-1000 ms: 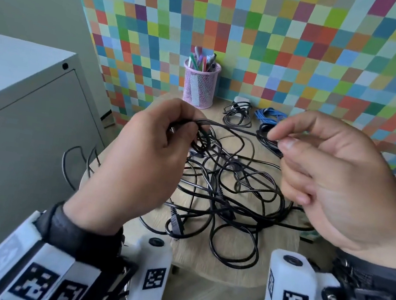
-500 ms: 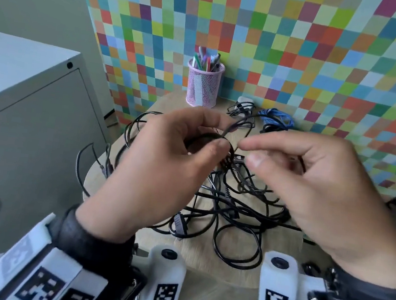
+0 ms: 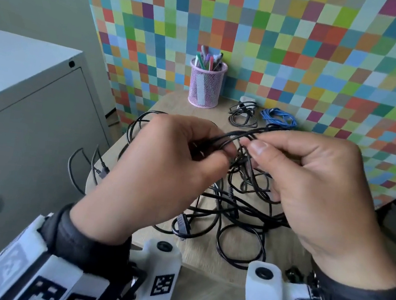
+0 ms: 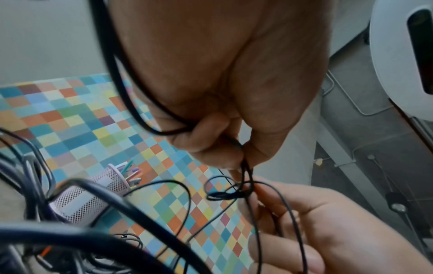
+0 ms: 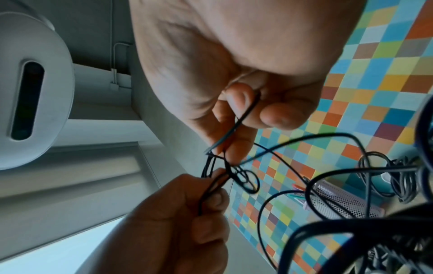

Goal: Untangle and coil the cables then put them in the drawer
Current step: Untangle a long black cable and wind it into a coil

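Your left hand (image 3: 164, 170) and right hand (image 3: 312, 188) each pinch the black cable (image 3: 236, 135) above the bench (image 3: 204, 255). Judged progress: early. The tangle (image 3: 239, 212) remains mid-bench; two bundles (image 3: 244, 113) lie coiled at the far edge; nothing is stowed.

Soft daylight's filling everything evenly, edges are bending fisheye-style, and the nearest cables in both wrist views are blurring out.

cable tangle (image 3: 240, 205) partly behind hands, cabinet (image 3: 20, 128) cropped
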The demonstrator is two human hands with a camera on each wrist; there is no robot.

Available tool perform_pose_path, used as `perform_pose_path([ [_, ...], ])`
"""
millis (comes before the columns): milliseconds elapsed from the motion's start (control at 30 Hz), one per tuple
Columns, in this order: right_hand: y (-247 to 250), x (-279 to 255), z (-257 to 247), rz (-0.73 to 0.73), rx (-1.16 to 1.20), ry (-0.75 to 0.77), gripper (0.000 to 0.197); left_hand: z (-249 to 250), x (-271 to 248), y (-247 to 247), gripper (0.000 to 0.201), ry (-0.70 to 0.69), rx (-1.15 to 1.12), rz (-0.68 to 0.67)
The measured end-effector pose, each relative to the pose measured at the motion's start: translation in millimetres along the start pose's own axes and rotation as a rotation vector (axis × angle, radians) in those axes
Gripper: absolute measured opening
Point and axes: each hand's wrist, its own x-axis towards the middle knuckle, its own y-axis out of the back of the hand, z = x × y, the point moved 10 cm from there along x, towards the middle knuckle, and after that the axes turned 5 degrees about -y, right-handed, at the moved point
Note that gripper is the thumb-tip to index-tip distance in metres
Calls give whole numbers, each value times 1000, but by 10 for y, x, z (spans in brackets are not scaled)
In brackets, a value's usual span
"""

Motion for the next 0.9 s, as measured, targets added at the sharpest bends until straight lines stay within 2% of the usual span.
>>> perform_pose_path([
  [200, -119, 3, 134, -175, 30, -95, 19, 45, 14, 40, 6, -35, -69, 9],
  [333, -184, -28, 139, -201, 15, -102, 19, 56, 10, 0, 6, -24, -65, 8],
  [433, -189, -28, 128, -167, 57, -122, 19, 56, 7, -5, 6, -12, 22, -6],
  [500, -135, 0, 152, -131, 164, -158, 19, 30, 11, 9, 8, 2, 98, -31],
  [633, -61, 59, 279, -146, 607, -328, 13, -53, 33, 216, 7, 29, 209, 24],
  [733, -127, 29, 217, -213, 672, -324, 1, -96, 43, 341, 6, 42, 281, 99],
  [833, -132, 32, 177, -225, 619, -294, 24, -100, 39, 331, 3, 35, 317, 125],
  [900, -86, 57, 148, -217, 627, -276, 31, -88, 39, 305, 3, 21, 339, 121],
])
